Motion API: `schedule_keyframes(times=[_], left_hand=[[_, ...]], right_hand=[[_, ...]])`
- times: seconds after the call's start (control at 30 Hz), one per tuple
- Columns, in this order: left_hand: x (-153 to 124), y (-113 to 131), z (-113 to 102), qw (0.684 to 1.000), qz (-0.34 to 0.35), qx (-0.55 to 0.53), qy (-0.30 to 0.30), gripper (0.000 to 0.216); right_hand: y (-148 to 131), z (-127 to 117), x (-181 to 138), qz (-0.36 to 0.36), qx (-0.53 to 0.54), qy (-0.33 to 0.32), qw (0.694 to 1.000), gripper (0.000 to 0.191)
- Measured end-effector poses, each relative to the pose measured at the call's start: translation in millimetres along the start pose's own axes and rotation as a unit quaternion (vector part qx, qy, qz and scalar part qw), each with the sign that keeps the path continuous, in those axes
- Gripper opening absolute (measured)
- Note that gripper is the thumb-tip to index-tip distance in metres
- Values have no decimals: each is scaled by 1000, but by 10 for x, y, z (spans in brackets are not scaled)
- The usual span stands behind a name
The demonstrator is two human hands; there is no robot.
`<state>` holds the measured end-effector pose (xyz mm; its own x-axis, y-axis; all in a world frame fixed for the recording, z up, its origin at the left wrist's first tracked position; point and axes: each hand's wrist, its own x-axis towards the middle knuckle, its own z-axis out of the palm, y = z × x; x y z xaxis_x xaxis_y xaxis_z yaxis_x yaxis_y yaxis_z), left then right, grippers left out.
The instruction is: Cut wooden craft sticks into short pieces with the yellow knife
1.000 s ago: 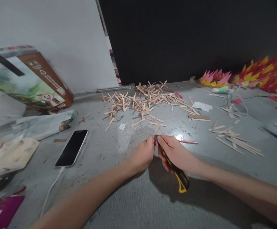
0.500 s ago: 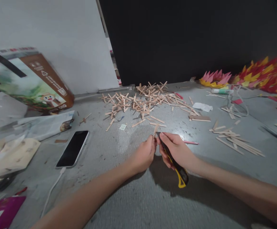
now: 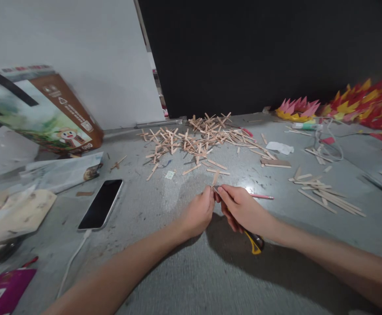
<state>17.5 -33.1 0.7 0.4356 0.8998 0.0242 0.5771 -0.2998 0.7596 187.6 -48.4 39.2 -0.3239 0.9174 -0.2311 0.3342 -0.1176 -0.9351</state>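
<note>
My left hand (image 3: pixel 198 211) pinches a short wooden stick (image 3: pixel 215 178) against the grey table (image 3: pixel 191 271). My right hand (image 3: pixel 242 208) is wrapped round a yellow and black utility knife (image 3: pixel 255 242), its blade end meeting the stick right beside my left fingertips. Only the knife's tail shows below my palm. A large heap of small wooden stick crosses (image 3: pixel 194 138) lies just beyond both hands.
A black phone (image 3: pixel 100 203) on a white cable lies at left, near a tilted printed carton (image 3: pixel 43 113) and plastic bags (image 3: pixel 16 212). Longer loose sticks (image 3: pixel 325 194) and a red pencil (image 3: pixel 261 197) lie at right. Pink, red and yellow paper ornaments (image 3: pixel 358 105) line the back right.
My right hand has rolled over the knife, hiding more of its handle, and the blade tip has dropped onto the stick. The left hand has stayed in place.
</note>
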Motion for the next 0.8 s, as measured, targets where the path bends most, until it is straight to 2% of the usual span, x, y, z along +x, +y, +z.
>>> schedule_keyframes(times=[0.1, 0.2, 0.27, 0.33, 0.4, 0.47, 0.57, 0.67, 0.73, 0.8], left_hand=[[1, -26, 10, 1000, 6, 5, -3, 29], [8, -77, 34, 1000, 19, -17, 8, 25], [15, -108, 52, 998, 31, -46, 15, 20], [22, -123, 64, 995, 43, -84, 18, 17], [26, -118, 69, 992, 47, -119, 18, 21], [27, -99, 67, 989, 41, -140, 24, 28], [29, -70, 52, 986, 30, -163, 32, 35], [36, -64, 32, 980, 24, -197, 23, 39], [42, -71, 18, 974, 18, -224, 14, 40], [43, -79, 3, 969, 13, -246, 3, 41]], right_hand=[[-8, 11, -11, 9, -10, 1, 1000, 34], [18, 13, 9, 14, 90, -32, 995, 37], [34, -14, 42, 12, 202, -87, 975, 38], [37, -71, 83, 9, 299, -146, 943, 35], [28, -144, 117, -5, 352, -167, 921, 31], [14, -210, 134, -28, 363, -149, 919, 30], [-3, -255, 129, -66, 328, -88, 938, 33], [-17, -240, 113, -105, 239, 15, 965, 27], [-28, -218, 107, -114, 164, 73, 977, 34], [-36, -204, 110, -104, 99, 104, 984, 45]])
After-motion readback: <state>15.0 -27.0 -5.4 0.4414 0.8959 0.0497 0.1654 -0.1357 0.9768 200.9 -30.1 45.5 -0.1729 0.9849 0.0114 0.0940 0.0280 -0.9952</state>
